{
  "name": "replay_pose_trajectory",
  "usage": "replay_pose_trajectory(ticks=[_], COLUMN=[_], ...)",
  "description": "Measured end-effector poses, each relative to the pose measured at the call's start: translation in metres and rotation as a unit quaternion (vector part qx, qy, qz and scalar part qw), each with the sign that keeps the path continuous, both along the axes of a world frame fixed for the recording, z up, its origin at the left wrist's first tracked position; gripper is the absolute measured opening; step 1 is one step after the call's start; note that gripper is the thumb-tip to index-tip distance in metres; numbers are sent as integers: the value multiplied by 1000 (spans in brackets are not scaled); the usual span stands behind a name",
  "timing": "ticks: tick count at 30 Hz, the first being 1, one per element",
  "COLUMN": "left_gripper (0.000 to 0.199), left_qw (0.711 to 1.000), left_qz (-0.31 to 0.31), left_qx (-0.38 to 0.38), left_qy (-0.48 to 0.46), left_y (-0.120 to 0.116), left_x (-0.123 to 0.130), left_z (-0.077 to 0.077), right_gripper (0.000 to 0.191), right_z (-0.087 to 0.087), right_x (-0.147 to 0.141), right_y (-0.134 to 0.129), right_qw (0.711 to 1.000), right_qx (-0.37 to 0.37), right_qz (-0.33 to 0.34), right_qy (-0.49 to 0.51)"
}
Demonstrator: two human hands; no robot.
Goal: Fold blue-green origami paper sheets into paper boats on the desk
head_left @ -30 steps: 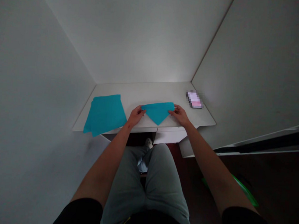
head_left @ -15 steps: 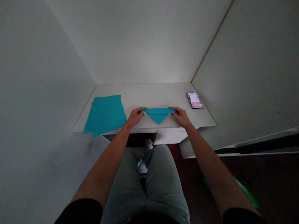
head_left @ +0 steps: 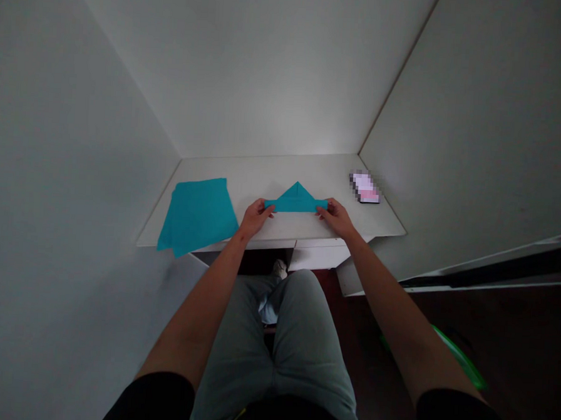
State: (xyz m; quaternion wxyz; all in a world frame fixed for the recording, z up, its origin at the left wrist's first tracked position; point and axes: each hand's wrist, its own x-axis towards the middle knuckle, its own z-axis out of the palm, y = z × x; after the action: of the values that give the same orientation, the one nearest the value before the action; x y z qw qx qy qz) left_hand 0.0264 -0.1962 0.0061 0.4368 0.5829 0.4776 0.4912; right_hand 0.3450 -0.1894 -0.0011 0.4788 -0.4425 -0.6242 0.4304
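The left hand (head_left: 256, 217) and right hand (head_left: 337, 217) are pinching opposite ends of the folded teal sheet (head_left: 297, 199), holding it on the white desktop (head_left: 273, 172). Its triangular point is now standing toward the far side, no longer the near side, beside a flat teal sheet (head_left: 197, 215).

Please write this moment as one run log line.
left hand: holds folded teal sheet | right hand: holds its other end | nearby: second teal sheet
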Motion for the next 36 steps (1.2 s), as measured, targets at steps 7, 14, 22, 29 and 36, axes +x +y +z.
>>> replay_pose_trajectory(ticks=[7,14,22,29,36], left_gripper=[35,41,40,36,40], left_qw=[1000,999,997,998,999], left_qz=[-7,6,18,20,27], left_qx=[-6,-4,-5,3,11], left_qy=[-22,46,73,54,43], left_y=[0,-5,-6,-7,-8], left_x=[2,-2,-3,-3,1], left_z=[1,2,5,4,5], right_gripper=[45,44,50,48,51], right_z=[-1,-1,1,5,8], right_x=[0,3,2,-1,-3], right_y=[2,1,-3,-5,-8], right_qw=[1000,999,999,999,999], right_qx=[17,20,-5,1,6], right_qz=[-7,-35,-40,-42,-41], right_qy=[16,-11,-22,-13,-26])
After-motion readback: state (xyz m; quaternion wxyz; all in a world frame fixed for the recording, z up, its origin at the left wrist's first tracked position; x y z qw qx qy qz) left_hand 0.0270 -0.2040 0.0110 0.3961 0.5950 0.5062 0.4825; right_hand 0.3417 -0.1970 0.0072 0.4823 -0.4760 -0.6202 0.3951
